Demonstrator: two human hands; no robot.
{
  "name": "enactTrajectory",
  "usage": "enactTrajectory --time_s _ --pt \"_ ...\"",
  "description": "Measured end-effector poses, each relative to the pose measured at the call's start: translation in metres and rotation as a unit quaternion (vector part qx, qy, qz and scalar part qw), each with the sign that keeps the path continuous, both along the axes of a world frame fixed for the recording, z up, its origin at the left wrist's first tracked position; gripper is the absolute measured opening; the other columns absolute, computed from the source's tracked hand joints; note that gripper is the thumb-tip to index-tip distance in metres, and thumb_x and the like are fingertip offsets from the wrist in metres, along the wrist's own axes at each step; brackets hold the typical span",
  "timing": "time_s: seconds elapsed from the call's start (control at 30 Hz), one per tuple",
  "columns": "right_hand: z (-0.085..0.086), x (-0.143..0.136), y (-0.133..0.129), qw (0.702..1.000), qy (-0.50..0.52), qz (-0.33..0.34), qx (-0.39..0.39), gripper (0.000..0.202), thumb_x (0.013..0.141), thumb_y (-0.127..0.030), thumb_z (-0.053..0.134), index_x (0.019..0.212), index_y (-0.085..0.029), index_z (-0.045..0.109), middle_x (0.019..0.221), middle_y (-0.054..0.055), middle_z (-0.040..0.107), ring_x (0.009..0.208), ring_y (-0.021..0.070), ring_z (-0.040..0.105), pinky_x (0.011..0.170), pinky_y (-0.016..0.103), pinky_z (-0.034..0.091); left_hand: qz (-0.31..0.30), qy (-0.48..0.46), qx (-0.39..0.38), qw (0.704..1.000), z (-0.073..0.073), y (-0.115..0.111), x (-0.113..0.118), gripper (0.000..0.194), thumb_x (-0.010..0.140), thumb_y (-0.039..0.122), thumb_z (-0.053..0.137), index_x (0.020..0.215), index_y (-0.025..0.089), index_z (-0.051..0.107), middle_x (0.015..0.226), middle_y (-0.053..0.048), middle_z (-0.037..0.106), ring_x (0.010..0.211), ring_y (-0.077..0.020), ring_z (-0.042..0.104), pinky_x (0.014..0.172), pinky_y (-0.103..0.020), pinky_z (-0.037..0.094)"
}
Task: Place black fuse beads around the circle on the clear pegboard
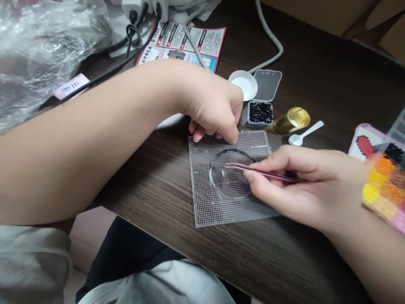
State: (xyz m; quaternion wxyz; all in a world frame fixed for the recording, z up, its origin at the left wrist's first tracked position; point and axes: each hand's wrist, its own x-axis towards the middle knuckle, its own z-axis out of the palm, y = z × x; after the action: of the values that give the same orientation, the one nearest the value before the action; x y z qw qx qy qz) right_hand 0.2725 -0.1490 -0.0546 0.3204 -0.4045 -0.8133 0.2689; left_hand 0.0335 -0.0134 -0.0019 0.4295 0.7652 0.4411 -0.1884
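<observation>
A clear square pegboard point(205, 207) lies on the dark wooden table, with a ring point(211, 169) on it whose upper arc is black and lower left part is pale. My right hand point(294, 181) grips pink tweezers point(249, 168), their tips over the ring's inside. At the board's top edge is my left hand point(215, 109), fingers curled down, thumb tip touching near the edge; what they pinch, if anything, is hidden. Just behind the board sits an open clear box of black beads point(260, 113).
Behind my left hand is a white round dish point(243, 84). A gold cylinder point(291, 120) and white spoon point(305, 134) lie right of the beads. Coloured beads point(382, 185) sit at far right. Cables point(268, 33), a leaflet point(202, 42) and plastic wrap point(47, 46) are behind.
</observation>
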Motion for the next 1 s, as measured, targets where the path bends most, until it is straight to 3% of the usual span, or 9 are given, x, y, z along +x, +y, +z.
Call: enactTrajectory --time_s 0.1,0.2,0.3,0.4,0.57,0.7,1.0 --pt "-0.007 0.019 0.008 0.998 0.038 -0.043 -0.003 0.012 0.106 -0.033 0.101 0.097 -0.029 0.094 0.067 0.001 0.078 0.049 0.0158 0.06 0.047 0.031 0.044 0.002 -0.008 -0.001 1.0 0.0 0.0 0.0 0.055 0.113 0.026 0.082 0.061 0.025 0.065 0.047 0.007 0.063 0.037 -0.0138 0.063 0.045 -0.029 0.047" --pt "-0.003 0.033 0.02 0.997 0.05 -0.005 -0.059 0.016 0.102 -0.038 0.106 0.092 -0.03 0.095 0.063 0.001 0.075 0.046 0.0146 0.054 0.043 0.03 0.035 0.0 -0.01 -0.007 1.0 0.0 0.002 -0.002 0.057 0.113 0.023 0.083 0.059 0.025 0.064 0.047 0.007 0.063 0.038 -0.0136 0.064 0.046 -0.028 0.05" --pt "0.007 0.037 0.031 0.986 0.018 0.048 -0.159 0.015 0.099 -0.033 0.103 0.087 -0.029 0.096 0.065 0.003 0.078 0.047 0.0147 0.058 0.044 0.029 0.04 -0.009 -0.004 -0.019 1.0 0.0 0.004 -0.006 0.059 0.114 0.022 0.082 0.058 0.024 0.063 0.047 0.006 0.064 0.041 -0.0137 0.067 0.049 -0.026 0.053" --pt "0.013 0.034 0.036 0.978 -0.005 0.069 -0.198 0.02 0.098 -0.034 0.102 0.081 -0.027 0.094 0.06 0.003 0.075 0.047 0.0134 0.056 0.045 0.026 0.038 -0.015 0.002 -0.033 0.999 0.0 0.007 -0.009 0.058 0.115 0.022 0.08 0.059 0.023 0.065 0.048 0.004 0.066 0.043 -0.0144 0.07 0.052 -0.024 0.054" --pt "0.012 0.032 0.036 0.978 -0.015 0.058 -0.2 0.02 0.098 -0.035 0.098 0.081 -0.026 0.094 0.061 0.004 0.076 0.049 0.0137 0.058 0.047 0.027 0.039 -0.013 0.001 -0.025 1.0 -0.001 0.007 -0.009 0.058 0.115 0.022 0.081 0.059 0.022 0.068 0.048 0.003 0.068 0.04 -0.0131 0.065 0.046 -0.023 0.05" --pt "0.011 0.028 0.035 0.98 -0.016 0.056 -0.189 0.018 0.098 -0.035 0.098 0.083 -0.026 0.095 0.062 0.003 0.076 0.049 0.0137 0.056 0.048 0.027 0.039 -0.009 -0.006 -0.028 1.0 -0.001 0.006 -0.008 0.06 0.115 0.021 0.081 0.057 0.023 0.064 0.047 0.005 0.064 0.042 -0.0142 0.068 0.05 -0.025 0.055" --pt "0.006 0.03 0.033 0.982 -0.001 0.071 -0.174 0.025 0.103 -0.038 0.103 0.083 -0.028 0.091 0.064 0.0 0.074 0.05 0.0148 0.054 0.046 0.032 0.037 -0.012 -0.002 -0.033 0.999 0.003 0.004 -0.008 0.058 0.117 0.02 0.076 0.06 0.023 0.064 0.048 0.004 0.063 0.045 -0.0146 0.067 0.055 -0.026 0.054"
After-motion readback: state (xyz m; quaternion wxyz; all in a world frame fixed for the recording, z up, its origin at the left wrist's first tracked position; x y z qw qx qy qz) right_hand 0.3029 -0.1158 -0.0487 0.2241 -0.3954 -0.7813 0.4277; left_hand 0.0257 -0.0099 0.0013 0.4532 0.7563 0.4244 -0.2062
